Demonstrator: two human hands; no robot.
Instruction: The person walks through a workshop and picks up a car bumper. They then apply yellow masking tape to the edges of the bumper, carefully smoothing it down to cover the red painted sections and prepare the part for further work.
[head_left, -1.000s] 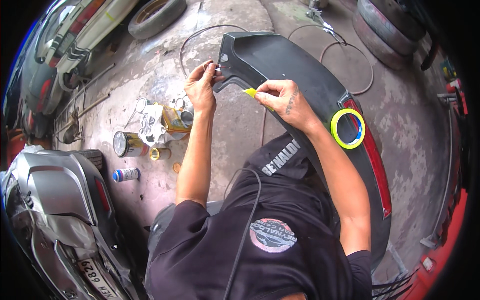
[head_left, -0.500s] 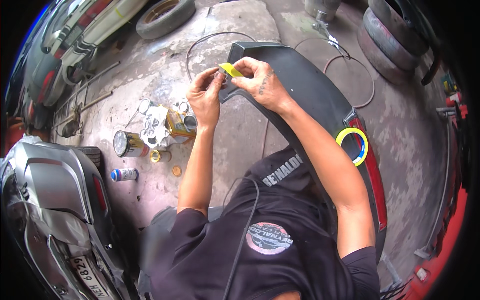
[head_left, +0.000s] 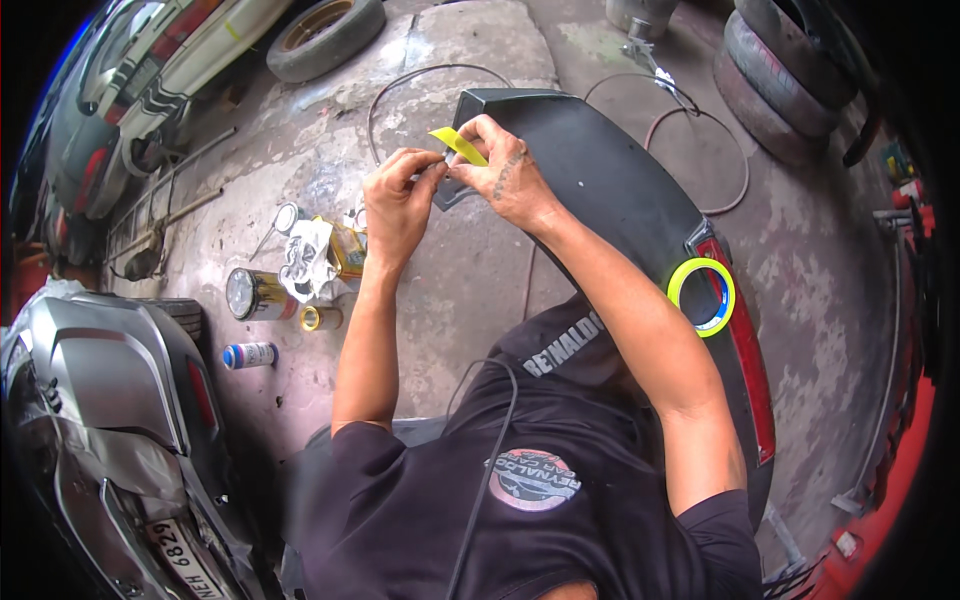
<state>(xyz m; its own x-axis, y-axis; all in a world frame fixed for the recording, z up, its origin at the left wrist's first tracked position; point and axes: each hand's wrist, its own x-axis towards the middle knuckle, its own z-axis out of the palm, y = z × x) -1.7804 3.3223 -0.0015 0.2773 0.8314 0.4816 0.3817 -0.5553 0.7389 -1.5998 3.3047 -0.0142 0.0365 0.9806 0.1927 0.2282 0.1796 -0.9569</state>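
Observation:
A short strip of yellow masking tape (head_left: 460,147) is held between the fingers of my right hand (head_left: 515,188), its free end sticking up to the left. Against those fingertips, my left hand (head_left: 398,205) is closed in a pinch; what its fingertips hold, if anything, is too small to make out. Both hands hover over the far left end of a long dark grey car panel (head_left: 610,170), which curves down the right side. A roll of yellow tape (head_left: 676,290) rests on the panel beside my right forearm, partly across the red light strip (head_left: 748,370).
Left of my arm stand paint cans (head_left: 255,293), crumpled white plastic (head_left: 308,258) and a blue-capped can lying down (head_left: 249,355). A silver bumper (head_left: 120,370) fills the lower left. Tyres (head_left: 328,40) and stacked tyres (head_left: 765,95) lie beyond, with a hose (head_left: 745,165) on the floor.
Both hands have shifted slightly left and lower. The left fingers have come off the tape strip, which now stays in my right hand with its end pointing up and left.

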